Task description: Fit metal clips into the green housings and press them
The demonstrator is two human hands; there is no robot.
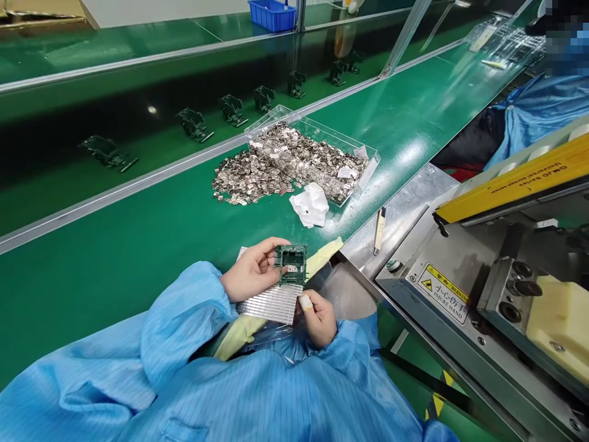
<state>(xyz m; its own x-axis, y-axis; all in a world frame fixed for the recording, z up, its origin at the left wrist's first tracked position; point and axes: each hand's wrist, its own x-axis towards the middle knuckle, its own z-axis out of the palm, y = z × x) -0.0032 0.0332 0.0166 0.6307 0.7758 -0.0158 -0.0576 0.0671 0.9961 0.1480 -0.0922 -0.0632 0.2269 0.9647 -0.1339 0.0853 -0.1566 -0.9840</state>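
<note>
My left hand (251,274) is closed around a dark green plastic frame (293,258) with thin bars and an opening in its middle. A small silvery piece shows inside that opening. Beneath the frame lies a silvery sheet (271,305), marked off into rows of small pieces, by the front of the bench. My right hand (319,320) is at the sheet's right corner with its fingers curled in; a white cover wraps the thumb tip. What those fingers grip is hidden. Pale yellow material (324,258) sticks out beside and below the sheet.
A clear tray (363,184) of small metal pieces stands ahead, with a loose heap (251,178) and a crumpled white tissue (310,205) beside it. Several green frames (193,124) sit beyond the rail. A machine (460,288) and cutter knife (380,231) are right; another person's sleeve (547,113) shows far right.
</note>
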